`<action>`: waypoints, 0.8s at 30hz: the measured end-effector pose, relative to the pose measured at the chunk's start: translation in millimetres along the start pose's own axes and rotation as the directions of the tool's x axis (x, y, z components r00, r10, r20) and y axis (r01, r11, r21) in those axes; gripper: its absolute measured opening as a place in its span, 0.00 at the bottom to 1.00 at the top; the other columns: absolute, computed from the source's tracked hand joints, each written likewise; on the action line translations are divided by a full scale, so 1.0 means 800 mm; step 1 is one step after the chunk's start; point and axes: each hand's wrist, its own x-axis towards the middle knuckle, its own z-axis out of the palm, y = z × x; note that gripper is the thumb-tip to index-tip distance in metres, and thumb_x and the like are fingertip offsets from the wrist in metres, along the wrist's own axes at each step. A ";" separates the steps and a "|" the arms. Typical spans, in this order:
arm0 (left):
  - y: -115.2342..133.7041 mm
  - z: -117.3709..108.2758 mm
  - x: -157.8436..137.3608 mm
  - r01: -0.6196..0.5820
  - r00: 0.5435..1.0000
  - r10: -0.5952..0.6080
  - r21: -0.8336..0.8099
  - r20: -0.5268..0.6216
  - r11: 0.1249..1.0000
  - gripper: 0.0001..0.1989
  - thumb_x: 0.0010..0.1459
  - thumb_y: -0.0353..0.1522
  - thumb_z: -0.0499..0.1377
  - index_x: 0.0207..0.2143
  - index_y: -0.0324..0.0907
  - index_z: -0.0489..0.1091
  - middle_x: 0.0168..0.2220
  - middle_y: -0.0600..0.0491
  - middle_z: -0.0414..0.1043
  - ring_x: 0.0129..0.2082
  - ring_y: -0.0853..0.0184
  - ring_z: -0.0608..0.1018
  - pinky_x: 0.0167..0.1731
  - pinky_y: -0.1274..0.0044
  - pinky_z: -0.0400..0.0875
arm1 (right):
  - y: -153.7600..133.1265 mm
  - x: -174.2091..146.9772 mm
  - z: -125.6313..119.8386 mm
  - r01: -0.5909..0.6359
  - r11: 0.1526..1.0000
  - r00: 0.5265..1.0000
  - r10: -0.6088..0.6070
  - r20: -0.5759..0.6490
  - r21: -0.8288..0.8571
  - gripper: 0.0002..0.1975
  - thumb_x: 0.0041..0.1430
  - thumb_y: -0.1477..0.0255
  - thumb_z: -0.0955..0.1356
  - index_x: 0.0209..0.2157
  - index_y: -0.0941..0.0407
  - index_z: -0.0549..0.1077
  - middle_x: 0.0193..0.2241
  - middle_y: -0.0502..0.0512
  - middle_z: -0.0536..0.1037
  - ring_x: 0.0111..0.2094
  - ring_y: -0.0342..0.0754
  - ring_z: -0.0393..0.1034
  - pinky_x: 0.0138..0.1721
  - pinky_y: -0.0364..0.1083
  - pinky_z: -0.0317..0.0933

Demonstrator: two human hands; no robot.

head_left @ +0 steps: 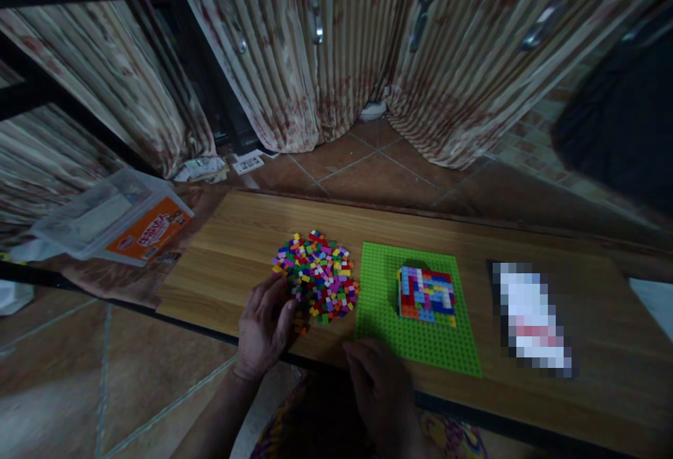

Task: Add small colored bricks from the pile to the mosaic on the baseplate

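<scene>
A heap of several small coloured bricks (318,275) lies on the wooden board (231,249). To its right sits a green studded baseplate (389,326) carrying a block of joined coloured bricks (427,294). My left hand (261,328) rests at the heap's lower left edge, fingers curled against the bricks; whether it holds one is hidden. My right hand (381,389) hangs over the board's front edge below the baseplate's near left corner, fingers bent, nothing visible in it.
A clear plastic box with an orange label (118,221) lies at the left end. A blurred white object (531,319) lies right of the baseplate. Striped curtains (326,66) hang behind, above a tiled floor (368,165).
</scene>
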 end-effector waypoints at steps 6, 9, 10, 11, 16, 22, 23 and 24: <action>0.000 0.001 -0.001 0.011 1.000 -0.011 0.009 0.001 1.000 0.16 0.63 0.37 0.54 0.52 0.42 0.65 0.53 0.44 0.69 0.53 0.58 0.72 0.51 0.64 0.70 | -0.005 0.036 -0.009 -0.040 0.998 0.999 0.038 -0.039 -0.048 0.10 0.64 0.75 0.62 0.42 0.54 0.75 0.36 0.55 0.77 0.38 0.47 0.73 0.38 0.46 0.70; 0.001 0.000 0.000 0.003 1.000 -0.003 0.007 -0.008 1.000 0.15 0.63 0.36 0.54 0.51 0.42 0.66 0.52 0.45 0.69 0.52 0.58 0.72 0.51 0.64 0.70 | 0.000 0.062 -0.004 -0.049 0.993 0.998 0.044 -0.047 -0.107 0.11 0.64 0.73 0.63 0.44 0.54 0.75 0.40 0.57 0.77 0.43 0.49 0.72 0.44 0.49 0.68; 0.001 0.000 0.000 0.001 1.000 -0.001 0.006 -0.009 1.000 0.15 0.63 0.35 0.54 0.51 0.42 0.66 0.52 0.44 0.70 0.52 0.58 0.72 0.51 0.64 0.70 | 0.002 0.070 -0.001 -0.051 0.991 0.997 0.044 -0.055 -0.125 0.11 0.63 0.73 0.63 0.44 0.54 0.75 0.41 0.57 0.77 0.44 0.50 0.71 0.45 0.50 0.68; 0.002 0.000 0.000 0.000 1.000 0.000 0.006 -0.010 1.000 0.15 0.63 0.35 0.54 0.51 0.41 0.66 0.52 0.44 0.70 0.52 0.58 0.72 0.50 0.65 0.70 | 0.005 0.076 0.003 -0.050 0.989 0.997 0.042 -0.062 -0.139 0.12 0.63 0.73 0.63 0.45 0.54 0.75 0.41 0.57 0.76 0.45 0.50 0.71 0.46 0.50 0.67; 0.003 0.000 0.000 0.007 1.000 -0.007 0.006 0.000 1.000 0.15 0.63 0.36 0.54 0.51 0.42 0.66 0.52 0.45 0.70 0.52 0.58 0.72 0.50 0.64 0.71 | 0.019 0.095 0.014 -0.038 0.984 0.999 0.033 -0.029 -0.171 0.13 0.63 0.73 0.63 0.46 0.53 0.74 0.42 0.57 0.75 0.45 0.51 0.69 0.47 0.51 0.65; 0.002 0.001 -0.002 0.007 1.000 -0.007 0.007 -0.002 1.000 0.16 0.63 0.36 0.54 0.52 0.42 0.66 0.52 0.44 0.69 0.53 0.58 0.72 0.50 0.64 0.72 | 0.032 0.106 0.013 -0.063 0.972 0.997 0.052 -0.051 -0.226 0.12 0.63 0.72 0.61 0.42 0.54 0.76 0.38 0.56 0.75 0.41 0.51 0.68 0.43 0.50 0.64; 0.002 0.001 -0.002 0.004 1.000 -0.004 0.007 0.001 1.000 0.16 0.63 0.36 0.54 0.52 0.42 0.65 0.53 0.44 0.69 0.53 0.58 0.72 0.50 0.64 0.72 | 0.034 0.110 0.013 -0.060 0.971 0.997 0.049 -0.053 -0.232 0.12 0.63 0.72 0.61 0.41 0.54 0.76 0.38 0.56 0.74 0.41 0.51 0.68 0.43 0.50 0.64; 0.002 0.001 -0.002 0.002 1.000 -0.002 0.007 0.004 1.000 0.15 0.63 0.35 0.54 0.52 0.42 0.65 0.53 0.44 0.69 0.53 0.58 0.72 0.50 0.64 0.72 | 0.035 0.114 0.014 -0.056 0.970 0.998 0.045 -0.049 -0.238 0.12 0.63 0.72 0.61 0.41 0.54 0.76 0.38 0.56 0.74 0.41 0.51 0.68 0.43 0.50 0.63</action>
